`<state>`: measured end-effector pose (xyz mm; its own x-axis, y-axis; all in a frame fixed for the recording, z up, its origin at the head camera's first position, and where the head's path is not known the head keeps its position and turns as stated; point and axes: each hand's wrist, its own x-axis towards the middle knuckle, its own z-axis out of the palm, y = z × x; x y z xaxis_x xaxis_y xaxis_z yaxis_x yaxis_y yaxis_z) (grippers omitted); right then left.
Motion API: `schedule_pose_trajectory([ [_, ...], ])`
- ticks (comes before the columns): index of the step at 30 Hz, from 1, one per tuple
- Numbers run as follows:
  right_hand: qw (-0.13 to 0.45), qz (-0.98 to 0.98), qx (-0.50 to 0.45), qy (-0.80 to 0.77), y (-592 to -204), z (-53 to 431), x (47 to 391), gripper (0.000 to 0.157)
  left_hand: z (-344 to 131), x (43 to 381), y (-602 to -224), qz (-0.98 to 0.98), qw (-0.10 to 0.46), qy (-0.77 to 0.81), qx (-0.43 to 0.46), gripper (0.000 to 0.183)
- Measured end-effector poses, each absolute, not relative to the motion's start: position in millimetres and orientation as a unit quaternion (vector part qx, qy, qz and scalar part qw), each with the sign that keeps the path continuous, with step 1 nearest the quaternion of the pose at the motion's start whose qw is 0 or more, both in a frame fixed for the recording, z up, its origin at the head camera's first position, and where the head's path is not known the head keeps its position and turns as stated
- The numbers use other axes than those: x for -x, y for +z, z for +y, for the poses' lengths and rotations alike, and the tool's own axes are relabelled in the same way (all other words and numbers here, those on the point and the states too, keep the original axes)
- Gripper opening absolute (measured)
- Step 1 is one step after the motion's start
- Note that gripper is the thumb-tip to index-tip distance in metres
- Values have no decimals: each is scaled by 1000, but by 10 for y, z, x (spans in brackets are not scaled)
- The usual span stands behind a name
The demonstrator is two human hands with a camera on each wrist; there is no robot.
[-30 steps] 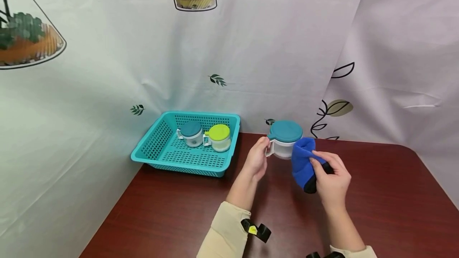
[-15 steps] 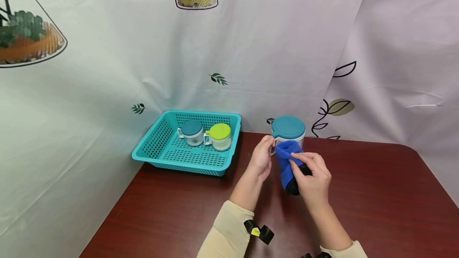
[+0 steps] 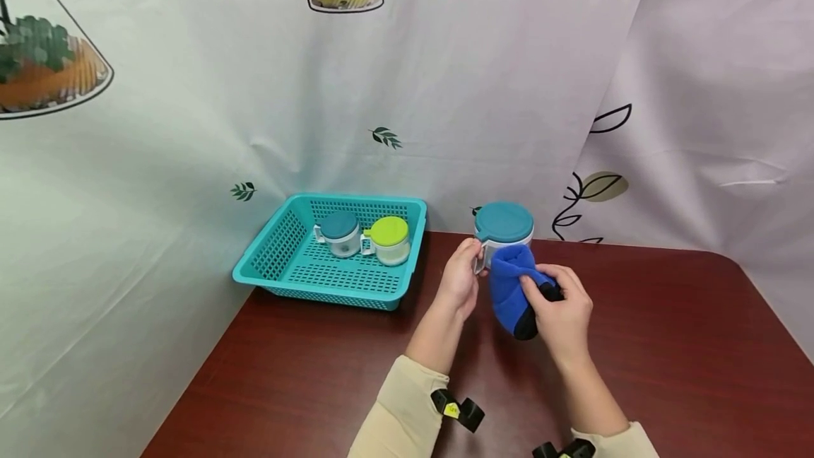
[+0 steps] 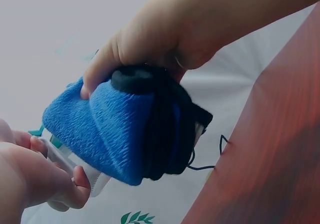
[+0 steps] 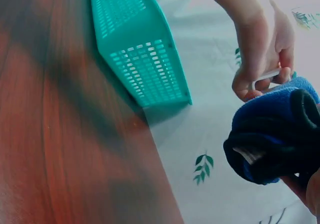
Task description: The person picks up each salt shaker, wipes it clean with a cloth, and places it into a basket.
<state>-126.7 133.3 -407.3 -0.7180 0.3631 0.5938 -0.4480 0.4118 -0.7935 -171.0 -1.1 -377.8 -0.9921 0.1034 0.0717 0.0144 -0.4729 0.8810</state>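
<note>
My left hand (image 3: 461, 278) grips the white handle of a clear jar (image 3: 504, 223) with a teal lid, holding it up off the table. My right hand (image 3: 563, 308) pinches a folded blue cloth (image 3: 511, 290) with black edging against the near side of the jar. Most of the jar's body is hidden behind that cloth. In the left wrist view the cloth (image 4: 107, 129) covers the jar beside the left hand's fingers (image 4: 80, 186). From the right wrist, the left hand (image 5: 265, 53) shows curled about the white handle.
A turquoise perforated basket (image 3: 331, 292) stands at the table's back left. Inside it sit a teal-lidded jar (image 3: 340, 232) and a lime-lidded jar (image 3: 389, 237). Behind the dark red table (image 3: 668, 316) hangs a pale patterned curtain (image 3: 445, 90).
The right hand has carried the cloth leftward from the jar's right side to its front, then turned it slightly. The jar has risen a little, still in the left hand.
</note>
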Motion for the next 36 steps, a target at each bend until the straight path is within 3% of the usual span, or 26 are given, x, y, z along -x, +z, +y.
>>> schedule_pose_trajectory([
  [8,440,-718,-15,539,-3997,1410,1243,20,-22,1672,-3746,514,24,855,-57,27],
  [16,458,-743,-84,480,-4000,1255,1192,22,-4,1672,-3744,526,18,848,-64,28],
  [24,491,-764,-53,416,-3911,1382,1210,19,-62,1691,-3759,515,15,855,-62,27],
  [29,521,-752,-89,393,-3917,1278,1195,20,-19,1678,-3751,510,16,858,-61,27],
  [36,511,-754,-97,400,-3936,1304,1220,19,-41,1673,-3741,508,25,859,-63,28],
])
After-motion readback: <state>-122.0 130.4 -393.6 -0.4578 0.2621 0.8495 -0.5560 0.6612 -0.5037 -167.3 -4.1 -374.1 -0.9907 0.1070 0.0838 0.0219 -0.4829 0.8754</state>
